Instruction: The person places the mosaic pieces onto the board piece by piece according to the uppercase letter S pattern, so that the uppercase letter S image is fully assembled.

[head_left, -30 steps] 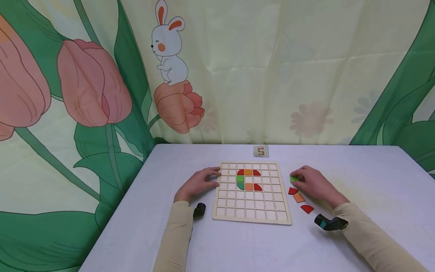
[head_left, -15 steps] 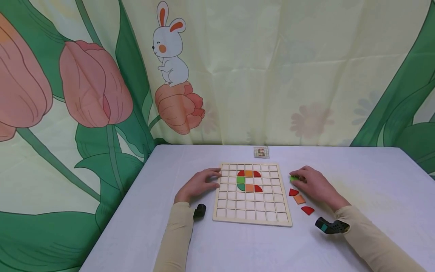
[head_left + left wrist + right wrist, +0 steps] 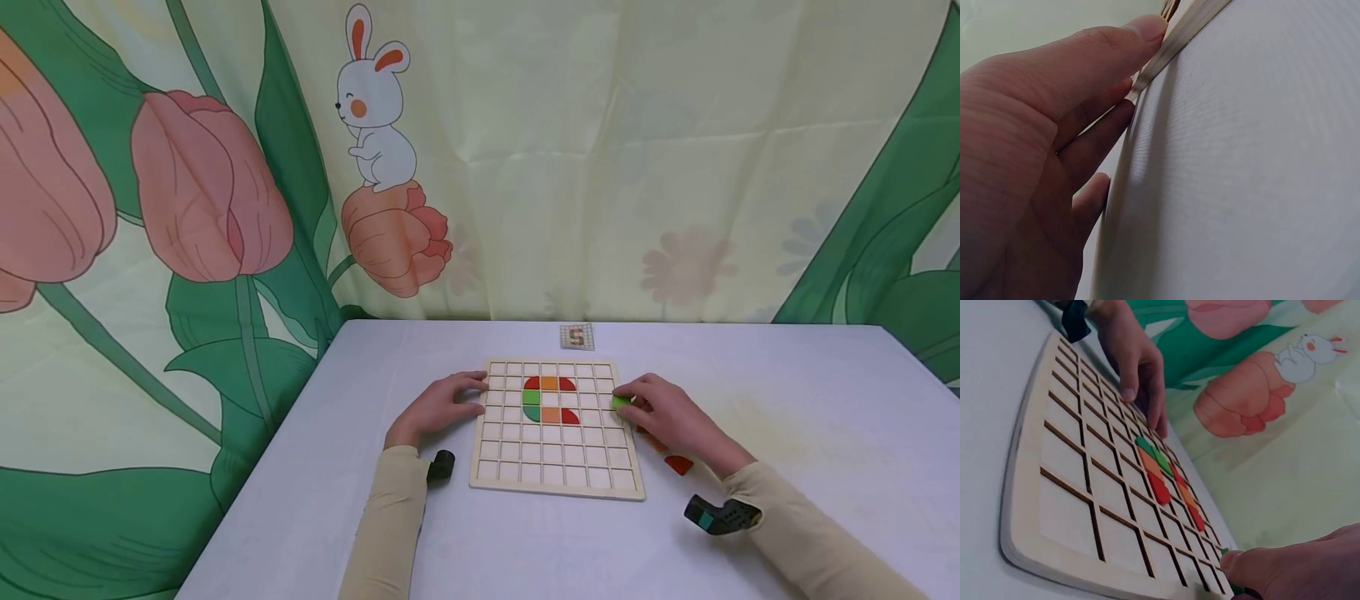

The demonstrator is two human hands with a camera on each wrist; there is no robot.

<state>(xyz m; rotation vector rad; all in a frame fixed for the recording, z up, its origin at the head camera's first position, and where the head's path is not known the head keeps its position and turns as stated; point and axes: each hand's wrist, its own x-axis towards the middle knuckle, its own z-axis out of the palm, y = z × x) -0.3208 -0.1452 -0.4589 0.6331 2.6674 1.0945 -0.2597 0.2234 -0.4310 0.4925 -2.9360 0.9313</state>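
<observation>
Green piece (image 3: 620,402) pinched in right hand (image 3: 667,414) at right rim of board (image 3: 573,452), right of coloured pieces (image 3: 551,414); left hand (image 3: 441,403), farther off, fingers extended, touches left rim.

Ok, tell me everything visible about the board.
The board looks like pale wood, with rounded corners and thin strips forming square cells. It lies flat on the white table, seven coloured tiles in its cells. The left hand touches its left edge; the right hand holds a green tile at the right edge.
</observation>
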